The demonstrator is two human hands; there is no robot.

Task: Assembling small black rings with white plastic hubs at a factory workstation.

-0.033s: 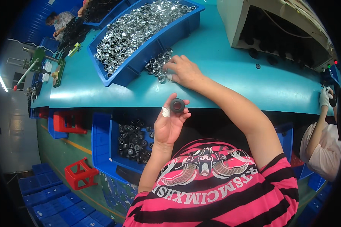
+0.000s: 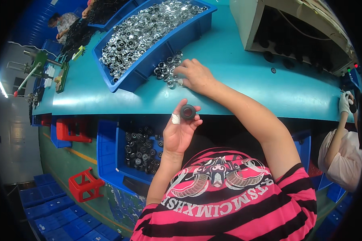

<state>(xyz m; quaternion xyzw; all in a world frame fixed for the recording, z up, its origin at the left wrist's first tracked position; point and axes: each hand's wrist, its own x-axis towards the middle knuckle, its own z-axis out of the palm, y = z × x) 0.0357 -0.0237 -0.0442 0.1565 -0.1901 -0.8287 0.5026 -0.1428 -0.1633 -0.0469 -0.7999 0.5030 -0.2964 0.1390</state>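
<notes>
My left hand (image 2: 177,134) is palm up in front of the bench edge, fingers curled around a small black tyre-like ring (image 2: 182,113) with a dark reddish middle. White tape wraps one of its fingers. Over the bench, my right hand (image 2: 196,76) reaches into a loose heap of shiny clear-and-black round pieces (image 2: 163,71). Its thumb and forefinger are bent together at the heap's right side; what lies between the tips is too small to make out. Behind the heap stands a long blue bin (image 2: 138,77) full of the same pieces.
Below the bench (image 2: 229,98), a blue crate (image 2: 107,154) holds black wheels. A metal box (image 2: 245,24) stands at the back right, a green hand press (image 2: 38,64) at the left. Red stools (image 2: 86,184) are on the floor. A co-worker's gloved hand (image 2: 345,103) is at the far right.
</notes>
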